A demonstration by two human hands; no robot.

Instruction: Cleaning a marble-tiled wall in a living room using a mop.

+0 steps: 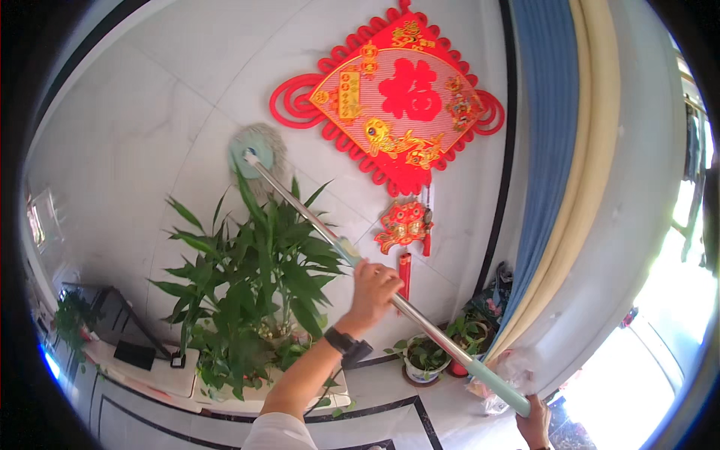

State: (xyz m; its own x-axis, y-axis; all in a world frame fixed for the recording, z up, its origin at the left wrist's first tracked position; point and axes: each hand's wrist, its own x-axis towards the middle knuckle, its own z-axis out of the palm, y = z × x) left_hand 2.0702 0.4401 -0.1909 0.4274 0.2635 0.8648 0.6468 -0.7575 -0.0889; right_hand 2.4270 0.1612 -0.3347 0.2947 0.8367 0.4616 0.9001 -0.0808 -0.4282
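A mop [435, 332] with a silver pole and pale green grips runs diagonally across the view. Its round pale green head [257, 152], fringed with grey strands, lies against the marbled wall tiles [150, 97] above a leafy plant. My left hand [373, 289], with a black band on the wrist, is wrapped round the middle of the pole. At the lower right, my right hand [535, 424] grips the green handle end; part of it is cut off by the lower edge.
A tall green plant [259, 277] stands below the mop head on a white cabinet [330, 390]. A red hanging decoration [409, 97] is on the wall. A dark screen [124, 319] stands at left. Potted plants [425, 352] and blue and cream curtains [551, 150] are on the right.
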